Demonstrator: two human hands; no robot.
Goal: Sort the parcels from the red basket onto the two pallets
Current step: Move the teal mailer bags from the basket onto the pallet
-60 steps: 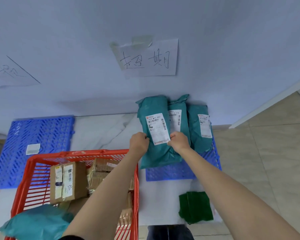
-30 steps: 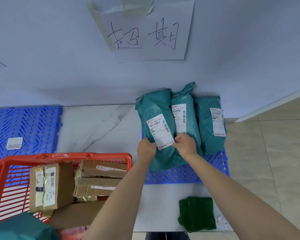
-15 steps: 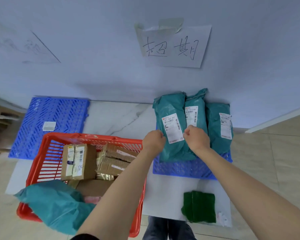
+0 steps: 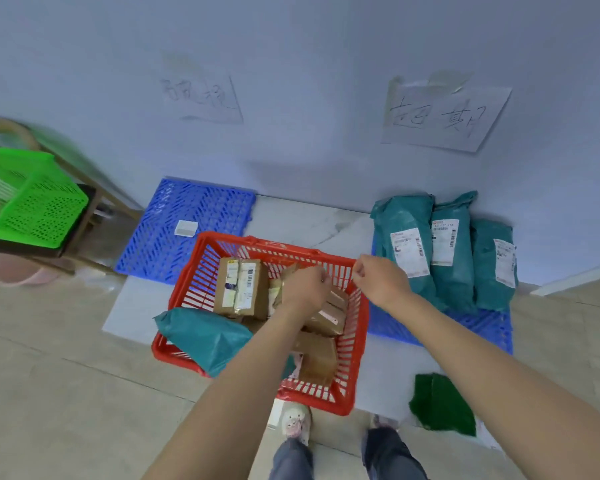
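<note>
I see my left hand (image 4: 305,284) loosely curled over the cardboard parcels (image 4: 243,291) inside the red basket (image 4: 355,344); my right hand (image 4: 381,280), fingers curled and holding nothing, hovers at its right rim.

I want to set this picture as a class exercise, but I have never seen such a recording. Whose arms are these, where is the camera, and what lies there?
The camera sits on a person's head, looking down at their own arms. The left hand reaches into the red basket of brown boxes; the right hand hangs over its rim. Neither plainly holds anything. Three teal bags lie on the right pallet; the left pallet bears one small white item.
</note>
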